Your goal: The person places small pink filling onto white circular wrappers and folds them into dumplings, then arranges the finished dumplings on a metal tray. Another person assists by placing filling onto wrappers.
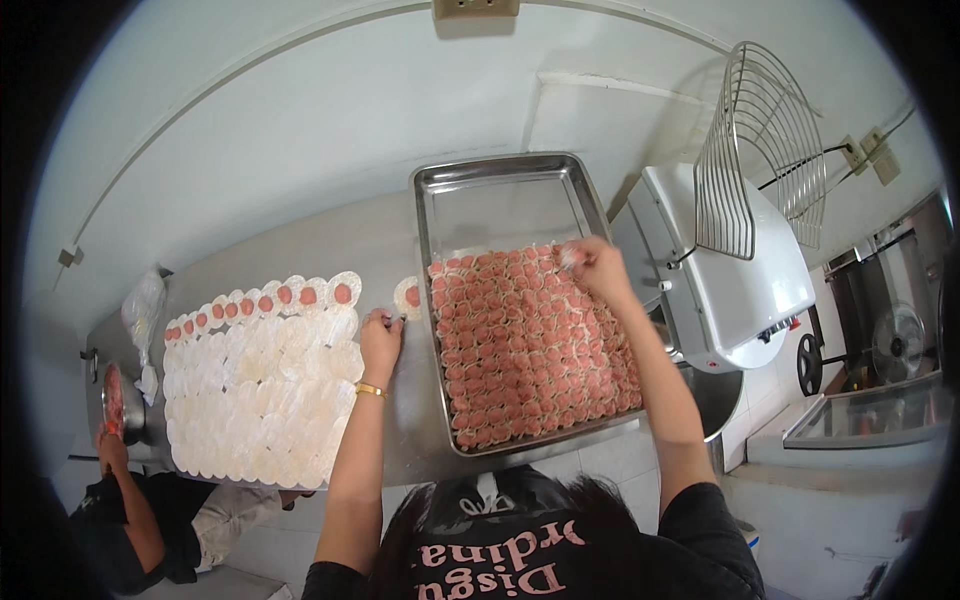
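My right hand (600, 270) pinches a small open-topped dumpling (572, 257) over the far right corner of the packed rows. Those meat-filled dumplings (530, 350) cover the near part of a deep steel tray (500, 205), whose far end shows bare metal. Left of the tray, my left hand (381, 340) is low over the steel table, fingers curled together; what they hold, if anything, is hidden. Just beyond it lies one round wrapper (403, 298) with pink filling, partly behind the tray's rim. Overlapping pale wrappers (260, 385) spread further left, the far row topped with meat dabs (285, 295).
A white mixer (720, 270) with a wire guard (745, 150) stands right of the tray, above a steel bowl (725, 410). At far left, a co-worker's hand (110, 440) is at a bowl of meat filling (114, 400). A plastic bag (145, 310) lies near it.
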A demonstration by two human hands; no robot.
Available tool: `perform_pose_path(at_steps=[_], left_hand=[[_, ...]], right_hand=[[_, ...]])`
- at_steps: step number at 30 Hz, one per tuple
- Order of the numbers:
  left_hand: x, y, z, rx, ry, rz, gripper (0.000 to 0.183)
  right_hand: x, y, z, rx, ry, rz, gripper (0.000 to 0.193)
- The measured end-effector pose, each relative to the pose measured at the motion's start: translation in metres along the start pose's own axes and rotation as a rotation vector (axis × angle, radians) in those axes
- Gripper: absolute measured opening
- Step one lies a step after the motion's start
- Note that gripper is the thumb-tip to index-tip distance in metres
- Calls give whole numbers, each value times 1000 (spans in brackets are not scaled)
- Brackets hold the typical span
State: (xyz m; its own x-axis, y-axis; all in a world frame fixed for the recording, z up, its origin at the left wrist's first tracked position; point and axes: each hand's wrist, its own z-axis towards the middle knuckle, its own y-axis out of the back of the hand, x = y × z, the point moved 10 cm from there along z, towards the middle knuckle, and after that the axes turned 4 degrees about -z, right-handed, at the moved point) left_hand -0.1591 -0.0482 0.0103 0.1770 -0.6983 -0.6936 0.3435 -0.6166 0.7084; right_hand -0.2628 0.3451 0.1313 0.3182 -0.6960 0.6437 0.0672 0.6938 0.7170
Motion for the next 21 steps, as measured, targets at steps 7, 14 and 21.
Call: perform_pose_path(at_steps=[7, 14, 21], left_hand=[[5, -7, 9, -31, 170, 61, 30], [10, -9, 10, -20, 189, 98, 30], [11, -10, 10, -35, 156, 89, 29]], right_hand=[[-96, -23, 83, 178, 110, -434, 22], [-123, -68, 78, 415, 222, -475, 16], [-117, -70, 69, 494, 218, -348, 16]])
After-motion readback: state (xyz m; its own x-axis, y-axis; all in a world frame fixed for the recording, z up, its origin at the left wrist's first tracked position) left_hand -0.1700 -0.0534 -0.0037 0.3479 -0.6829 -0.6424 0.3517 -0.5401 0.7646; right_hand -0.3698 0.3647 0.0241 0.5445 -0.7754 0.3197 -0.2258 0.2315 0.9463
